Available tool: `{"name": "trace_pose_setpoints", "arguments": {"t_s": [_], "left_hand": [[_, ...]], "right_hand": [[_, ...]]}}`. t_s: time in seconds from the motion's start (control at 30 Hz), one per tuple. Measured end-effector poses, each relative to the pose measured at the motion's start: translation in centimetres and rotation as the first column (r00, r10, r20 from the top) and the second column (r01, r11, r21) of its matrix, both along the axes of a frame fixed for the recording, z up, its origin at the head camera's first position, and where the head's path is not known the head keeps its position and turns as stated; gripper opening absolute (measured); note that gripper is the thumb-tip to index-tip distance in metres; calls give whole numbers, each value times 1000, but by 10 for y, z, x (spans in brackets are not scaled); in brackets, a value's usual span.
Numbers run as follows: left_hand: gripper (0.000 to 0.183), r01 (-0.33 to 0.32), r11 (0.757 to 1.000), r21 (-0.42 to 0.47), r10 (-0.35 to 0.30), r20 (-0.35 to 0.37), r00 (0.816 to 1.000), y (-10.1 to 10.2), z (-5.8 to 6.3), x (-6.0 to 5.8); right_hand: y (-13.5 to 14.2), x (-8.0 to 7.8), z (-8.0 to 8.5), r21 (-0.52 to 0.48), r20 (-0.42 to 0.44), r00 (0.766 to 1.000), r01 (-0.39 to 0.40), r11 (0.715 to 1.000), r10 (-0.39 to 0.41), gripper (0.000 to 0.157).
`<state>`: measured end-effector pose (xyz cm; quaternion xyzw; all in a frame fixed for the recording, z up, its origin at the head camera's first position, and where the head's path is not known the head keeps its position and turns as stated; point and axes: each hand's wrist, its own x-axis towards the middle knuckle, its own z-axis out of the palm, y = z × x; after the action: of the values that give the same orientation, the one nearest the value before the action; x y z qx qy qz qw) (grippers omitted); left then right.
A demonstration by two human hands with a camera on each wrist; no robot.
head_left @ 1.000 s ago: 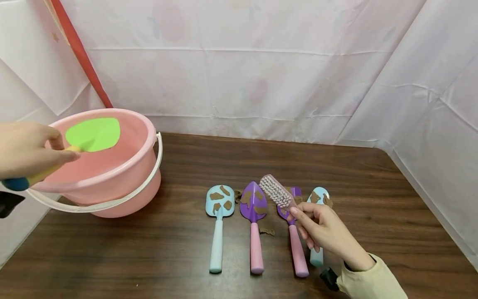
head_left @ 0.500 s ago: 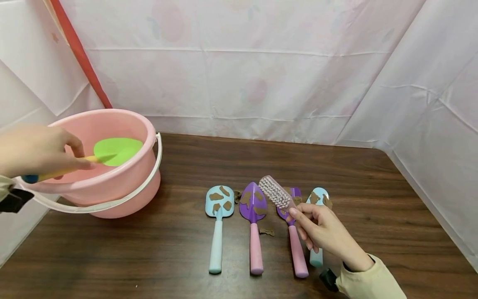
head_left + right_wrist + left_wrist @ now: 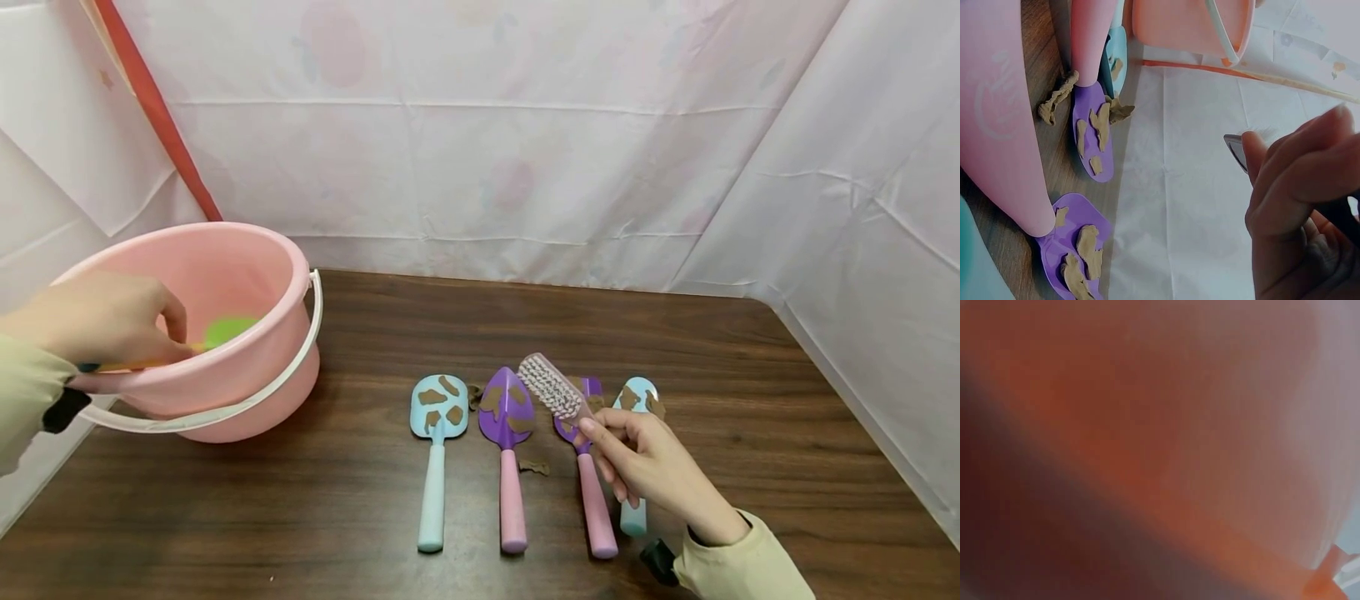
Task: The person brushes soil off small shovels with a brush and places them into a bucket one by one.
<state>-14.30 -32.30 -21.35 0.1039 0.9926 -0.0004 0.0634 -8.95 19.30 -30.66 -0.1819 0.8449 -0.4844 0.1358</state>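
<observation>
My left hand [image 3: 112, 321] reaches over the rim of a pink bucket [image 3: 247, 371], gripping the yellow handle of a toy shovel. That shovel's green blade [image 3: 229, 331] is down inside, partly hidden by the bucket wall. Blurred pink-orange plastic fills the left wrist view. My right hand [image 3: 648, 458] pinches a small pink brush [image 3: 551, 387], its pale bristles showing, above the right-hand shovels. Below lie a light-blue shovel [image 3: 438, 408], a purple pointed trowel [image 3: 507, 408], another purple tool with a pink handle [image 3: 597, 508], and a narrow light-blue one [image 3: 633, 518]; brown patches cover their blades.
Loose brown scraps [image 3: 535, 467] lie among the tools on the dark wooden table [image 3: 712, 350]. The bucket's white handle [image 3: 225, 410] hangs down its front. Pale curtains [image 3: 480, 167] close off the back and sides, and a red strip [image 3: 153, 104] runs behind the bucket.
My left hand has moved right and down, lowering the green shovel into the bucket. The right hand with the brush stays almost still.
</observation>
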Motion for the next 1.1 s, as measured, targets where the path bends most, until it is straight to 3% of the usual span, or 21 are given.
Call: {"name": "trace_pose_setpoints", "arguments": {"t_s": [0.2,0.47,0.6,0.9,1.1], "left_hand": [[14,14,1000,-15,-14,24,1000,-1,-1,1],[7,-44,999,3,43,58,997,-2,0,4],[13,-64,998,-6,64,43,997,-1,4,7],[28,-82,996,-45,80,-45,996,-7,14,12],[28,-132,991,10,132,-155,979,0,18,24]], "right_hand": [[0,0,1,2,-8,1000,-3,1000,3,30],[0,1,1,4,-4,1000,-4,1000,4,30],[-1,1,1,5,1,1000,0,1000,0,30],[-1,2,1,1,2,1000,3,1000,-3,30],[0,2,1,2,-15,1000,-1,1000,1,30]]}}
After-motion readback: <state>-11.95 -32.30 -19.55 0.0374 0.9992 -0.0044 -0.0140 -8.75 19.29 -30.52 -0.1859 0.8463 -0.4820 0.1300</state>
